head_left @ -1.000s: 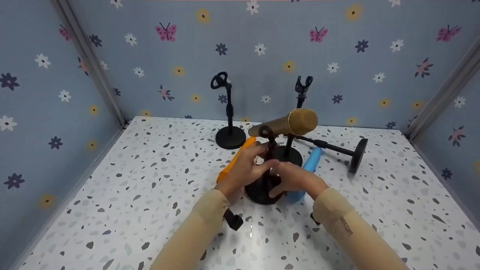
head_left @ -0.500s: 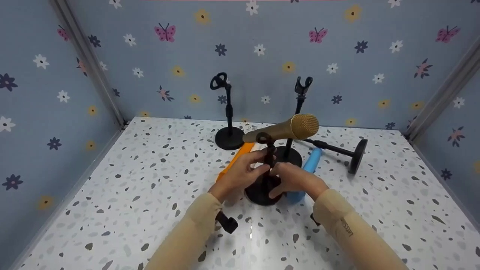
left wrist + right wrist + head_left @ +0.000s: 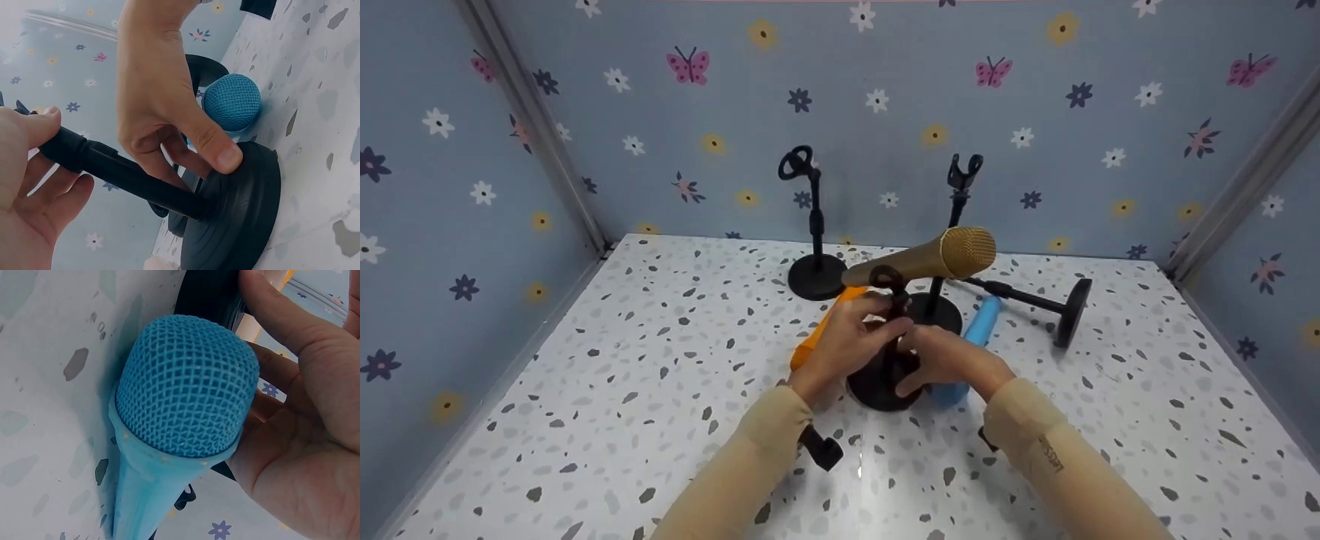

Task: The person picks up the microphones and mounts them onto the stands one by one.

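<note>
A gold microphone (image 3: pixel 919 262) lies tilted in the clip of the nearest black microphone stand (image 3: pixel 877 390). My left hand (image 3: pixel 847 337) grips this stand's upper pole; in the left wrist view its thumb and fingers are around the thick collar (image 3: pixel 62 149). Lower down, my right hand (image 3: pixel 952 356) holds the stand by its foot, the thumb on the round base (image 3: pixel 253 208) and fingers curled behind the pole. Beside the right hand lies a blue microphone (image 3: pixel 185 388), partly covered in the head view. An orange stick-like object (image 3: pixel 810 345) lies partly hidden behind the left hand.
One black stand (image 3: pixel 816 277) stands upright at back left. Another upright stand (image 3: pixel 941 307) is just behind the held one. A third stand (image 3: pixel 1027 296) lies on its side to the right. A flowered wall (image 3: pixel 877 150) closes off the speckled table (image 3: pixel 660 390).
The gold microphone and its clip have come down slightly and a little left. My left hand shifted slightly on the pole. The right hand has stayed at the base.
</note>
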Tool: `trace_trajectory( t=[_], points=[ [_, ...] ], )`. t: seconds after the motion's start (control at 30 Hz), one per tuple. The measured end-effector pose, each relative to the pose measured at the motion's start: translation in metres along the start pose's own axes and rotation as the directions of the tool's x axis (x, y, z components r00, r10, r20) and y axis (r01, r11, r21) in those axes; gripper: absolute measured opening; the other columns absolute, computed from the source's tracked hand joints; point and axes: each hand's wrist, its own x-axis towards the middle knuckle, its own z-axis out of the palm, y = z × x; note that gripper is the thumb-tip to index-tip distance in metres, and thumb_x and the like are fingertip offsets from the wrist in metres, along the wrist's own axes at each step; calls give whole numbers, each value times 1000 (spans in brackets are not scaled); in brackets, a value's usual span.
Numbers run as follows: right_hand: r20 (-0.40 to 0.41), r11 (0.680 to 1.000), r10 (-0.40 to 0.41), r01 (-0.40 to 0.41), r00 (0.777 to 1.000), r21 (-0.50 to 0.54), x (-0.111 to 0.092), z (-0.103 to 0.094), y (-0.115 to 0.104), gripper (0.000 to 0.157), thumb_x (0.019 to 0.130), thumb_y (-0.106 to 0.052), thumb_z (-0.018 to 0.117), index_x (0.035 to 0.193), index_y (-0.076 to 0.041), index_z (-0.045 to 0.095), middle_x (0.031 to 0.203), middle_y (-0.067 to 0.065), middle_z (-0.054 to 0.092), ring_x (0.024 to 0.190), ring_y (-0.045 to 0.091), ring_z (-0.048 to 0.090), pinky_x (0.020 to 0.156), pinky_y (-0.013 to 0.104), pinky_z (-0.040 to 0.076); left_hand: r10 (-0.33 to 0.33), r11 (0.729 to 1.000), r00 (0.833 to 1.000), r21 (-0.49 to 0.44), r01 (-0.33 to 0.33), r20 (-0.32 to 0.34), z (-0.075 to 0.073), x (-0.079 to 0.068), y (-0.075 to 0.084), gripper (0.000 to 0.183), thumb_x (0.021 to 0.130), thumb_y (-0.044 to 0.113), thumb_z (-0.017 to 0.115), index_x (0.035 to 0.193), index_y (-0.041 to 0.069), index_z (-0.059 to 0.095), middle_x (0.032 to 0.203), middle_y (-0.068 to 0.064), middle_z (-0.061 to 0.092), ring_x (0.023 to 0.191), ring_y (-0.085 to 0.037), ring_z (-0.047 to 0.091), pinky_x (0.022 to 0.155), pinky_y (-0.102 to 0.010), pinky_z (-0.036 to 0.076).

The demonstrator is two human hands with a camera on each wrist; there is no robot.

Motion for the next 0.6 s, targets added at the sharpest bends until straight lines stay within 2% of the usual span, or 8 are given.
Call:
trace_trajectory(
  t=[0.13,0.2,0.3,0.4,0.47,0.53,0.6],
  points=[
    [0,1000,19,-19,1000,25,-2,-1,2,57,74,-26,93,123,-6,70,122,8,71,120,26,61,106,44,45,22,999,999,24,-21,-36,3,2,-1,20,89,15,81,103,2,77,105,-11,72,98,-19,67,78,-33,60],
    [-2,999,21,-21,1000,35,-3,-2,2,60,74,-25,93,125,-7,68,125,8,69,121,25,61,107,44,45,13,1000,1000,12,-12,-15,3,0,0,22,89,14,80,107,2,76,108,-11,72,101,-20,67,81,-34,60],
    [-16,1000,20,-20,1000,22,-4,-2,2,55,74,-26,93,120,-8,70,122,7,69,111,23,62,103,44,48,-11,1000,999,14,10,43,2,0,3,25,91,9,78,114,1,73,111,-9,72,103,-19,68,85,-32,59],
    [-26,1000,17,-17,1000,0,-5,-3,1,52,73,-27,93,116,-9,71,115,5,71,103,20,63,99,42,50,-11,998,998,64,6,67,0,1,4,28,90,6,78,117,1,71,115,-10,71,104,-20,67,84,-32,59],
    [-26,1000,10,-10,1000,-10,-5,-3,1,51,73,-28,93,115,-8,71,113,5,71,100,20,63,97,42,51,-3,994,999,110,-2,49,-1,1,3,30,87,8,81,115,1,73,117,-10,69,101,-21,67,80,-32,60],
    [-19,1000,-4,4,1000,-8,-5,-3,0,55,74,-28,93,121,-9,69,117,5,70,106,20,63,100,42,50,3,990,1000,143,-7,29,-1,1,2,31,85,12,84,112,2,74,119,-10,67,100,-20,65,76,-32,60],
    [-16,1000,-18,17,1000,-3,-5,-2,1,55,74,-26,93,121,-9,70,118,5,70,109,22,63,101,43,49,5,991,1000,137,-7,14,-1,0,1,28,87,14,83,111,2,75,119,-9,66,100,-20,64,76,-32,60]
  ],
)
